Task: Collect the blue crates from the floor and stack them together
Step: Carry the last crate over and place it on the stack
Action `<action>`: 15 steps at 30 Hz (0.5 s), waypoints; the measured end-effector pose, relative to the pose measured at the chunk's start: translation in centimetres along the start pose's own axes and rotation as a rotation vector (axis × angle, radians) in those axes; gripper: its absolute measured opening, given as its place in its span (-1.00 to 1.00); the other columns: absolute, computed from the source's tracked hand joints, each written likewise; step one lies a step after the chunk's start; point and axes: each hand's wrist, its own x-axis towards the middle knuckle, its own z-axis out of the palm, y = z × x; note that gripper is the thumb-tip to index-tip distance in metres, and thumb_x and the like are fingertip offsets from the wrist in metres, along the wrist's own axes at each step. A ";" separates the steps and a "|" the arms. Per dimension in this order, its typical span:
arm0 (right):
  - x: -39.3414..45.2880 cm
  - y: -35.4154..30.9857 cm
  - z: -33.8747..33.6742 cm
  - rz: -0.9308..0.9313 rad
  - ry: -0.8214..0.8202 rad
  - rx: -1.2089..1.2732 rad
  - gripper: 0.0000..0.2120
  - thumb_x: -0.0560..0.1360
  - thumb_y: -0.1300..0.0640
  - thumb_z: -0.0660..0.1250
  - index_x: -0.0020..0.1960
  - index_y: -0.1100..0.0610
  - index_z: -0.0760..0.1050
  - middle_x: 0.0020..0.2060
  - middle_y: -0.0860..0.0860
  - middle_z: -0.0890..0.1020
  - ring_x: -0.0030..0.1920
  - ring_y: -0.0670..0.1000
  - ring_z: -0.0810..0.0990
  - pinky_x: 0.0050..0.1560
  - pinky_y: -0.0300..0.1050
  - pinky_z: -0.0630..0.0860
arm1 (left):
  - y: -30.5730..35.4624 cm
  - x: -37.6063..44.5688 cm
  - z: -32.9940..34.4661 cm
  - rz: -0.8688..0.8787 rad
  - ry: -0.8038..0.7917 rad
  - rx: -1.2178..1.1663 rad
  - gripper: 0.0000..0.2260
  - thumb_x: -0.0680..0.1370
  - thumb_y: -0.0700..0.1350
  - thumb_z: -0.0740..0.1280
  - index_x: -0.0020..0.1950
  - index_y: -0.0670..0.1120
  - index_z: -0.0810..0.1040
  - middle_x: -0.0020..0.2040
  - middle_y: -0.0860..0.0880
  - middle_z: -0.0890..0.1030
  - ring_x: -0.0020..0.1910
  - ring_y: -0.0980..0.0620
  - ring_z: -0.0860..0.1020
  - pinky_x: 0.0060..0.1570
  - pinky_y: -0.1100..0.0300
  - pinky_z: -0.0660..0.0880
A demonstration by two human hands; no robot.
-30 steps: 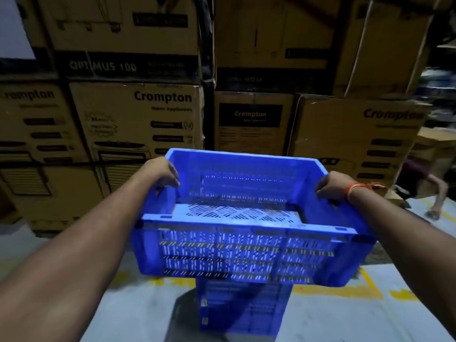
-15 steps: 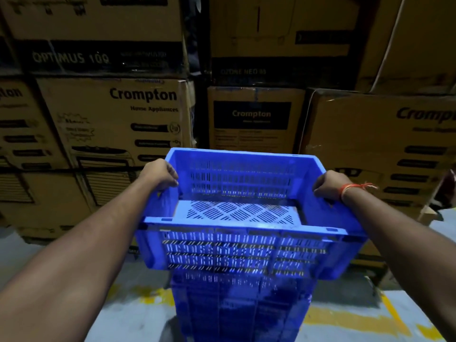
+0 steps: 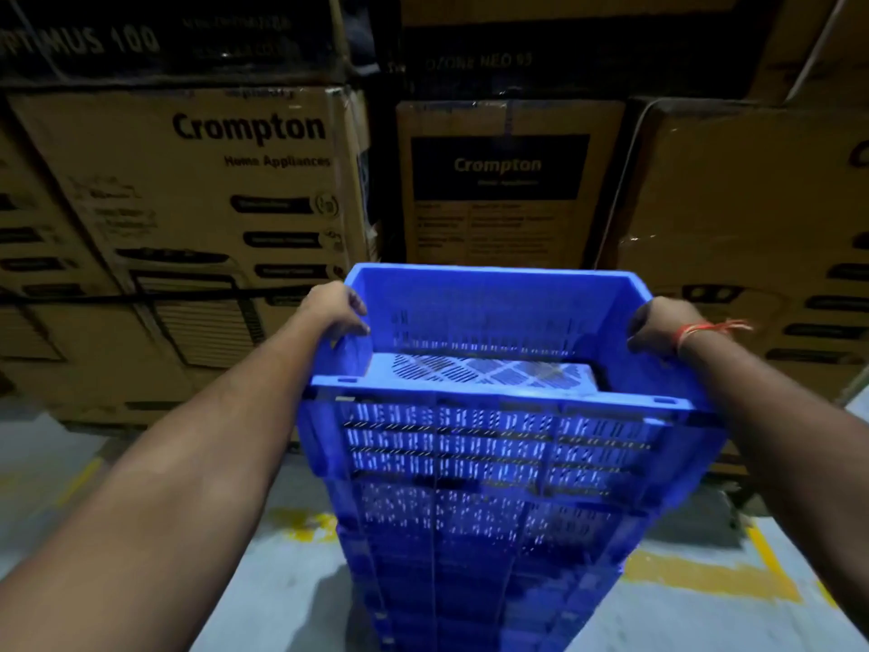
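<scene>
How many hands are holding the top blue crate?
2. The left hand grips the top blue crate's left rim, and the right hand grips its right rim.

Both arms outstretched; left hand [image 3: 335,307] and right hand [image 3: 658,324] curled, gripping.

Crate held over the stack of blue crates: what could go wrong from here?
1. The top crate may land askew on the stack; whether it is seated cannot be told.
2. The left hand and right hand curl over the side rims, so fingers could get pinched.
3. The tall stack might tip toward the cartons behind.
</scene>
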 end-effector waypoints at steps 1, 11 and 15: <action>0.3 0.0 0.0 -0.003 -0.002 -0.011 -0.89 0.30 0.15 0.51 -0.17 0.09 0.67 -0.22 0.10 0.68 -0.22 0.10 0.64 -0.14 -0.14 0.56 | 0.1 0.1 -0.1 0.008 -0.002 -0.003 -0.76 0.34 -0.06 0.62 -0.08 -0.02 0.63 -0.55 0.08 0.53 -0.46 0.02 0.57 -0.20 0.24 0.49; 0.7 0.0 1.0 0.025 0.015 -0.025 -0.86 0.31 0.15 0.54 -0.14 0.04 0.67 -0.15 0.11 0.69 -0.19 0.11 0.62 -0.09 -0.10 0.54 | -0.3 0.9 1.0 0.004 0.014 -0.024 -0.73 0.32 -0.06 0.63 -0.04 -0.03 0.67 -0.31 0.06 0.56 -0.26 0.00 0.58 -0.15 0.20 0.50; -0.2 -0.2 1.0 0.038 0.000 -0.028 -0.87 0.28 0.14 0.55 -0.24 0.00 0.63 -0.18 0.08 0.67 -0.22 0.08 0.60 -0.14 -0.15 0.47 | -0.6 0.7 1.4 -0.009 0.007 0.006 -0.69 0.30 -0.01 0.64 -0.03 0.01 0.65 -0.27 0.06 0.57 -0.24 0.02 0.57 -0.17 0.20 0.44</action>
